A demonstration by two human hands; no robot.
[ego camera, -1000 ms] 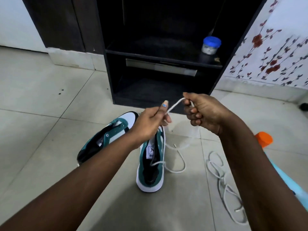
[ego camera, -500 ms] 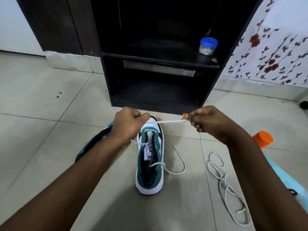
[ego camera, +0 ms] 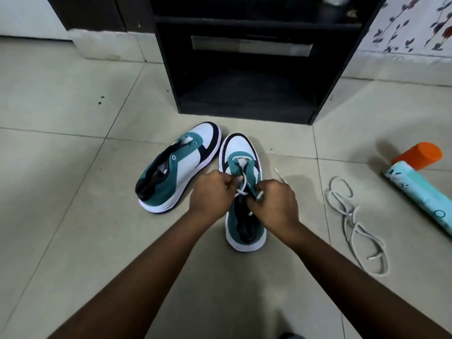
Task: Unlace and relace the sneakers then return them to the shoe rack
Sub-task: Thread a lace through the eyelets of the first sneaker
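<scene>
Two teal, white and black sneakers stand on the tiled floor before the black shoe rack (ego camera: 244, 104). The right sneaker (ego camera: 241, 150) points at the rack, with a white lace (ego camera: 242, 185) threaded through its lower eyelets. My left hand (ego camera: 211, 192) pinches that lace over the tongue. My right hand (ego camera: 274, 201) grips the sneaker's right eyelet flap and the lace beside it; a lace tip (ego camera: 280, 174) sticks out behind it. The left sneaker (ego camera: 181, 165) lies angled, without a lace. A second loose white lace (ego camera: 352, 216) lies coiled on the floor to the right.
A light blue bottle (ego camera: 418, 192) with an orange cap (ego camera: 418, 156) lies on the floor at the far right. The rack's lower shelf (ego camera: 244, 81) is dark and holds nothing I can see. A floral wall (ego camera: 411, 23) rises at the back right.
Both hands have come down from pulling the lace taut above the toe to the middle of the right sneaker. The camera has tilted down, so the left sneaker shows fully.
</scene>
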